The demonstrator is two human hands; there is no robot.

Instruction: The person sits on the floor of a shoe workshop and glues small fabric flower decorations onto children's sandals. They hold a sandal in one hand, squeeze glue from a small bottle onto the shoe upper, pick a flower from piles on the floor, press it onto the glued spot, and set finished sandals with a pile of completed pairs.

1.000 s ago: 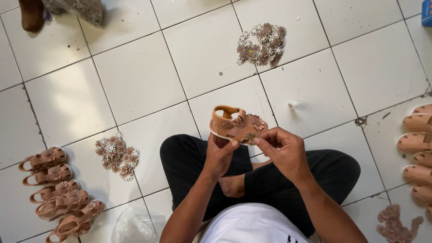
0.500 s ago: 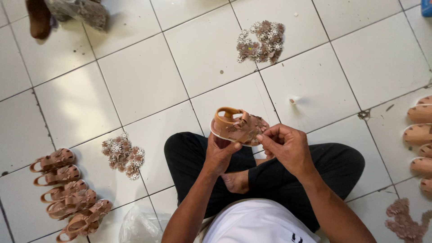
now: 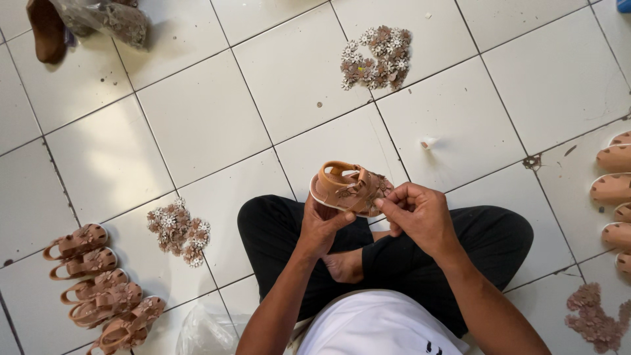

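Observation:
I sit cross-legged on a white tiled floor. My left hand grips a small tan child's sandal from below, holding it over my knees. My right hand pinches at the sandal's front strap, where a flower-shaped ornament sits. Whether the fingers hold a loose piece is hidden.
A row of finished tan sandals lies at lower left, beside a pile of flower ornaments. Another flower pile lies ahead. Bare sandal soles line the right edge, pinkish flowers below them. A plastic bag sits at top left.
The view has shifted slightly. Both hands stay on the sandal, with the right fingers working at its strap.

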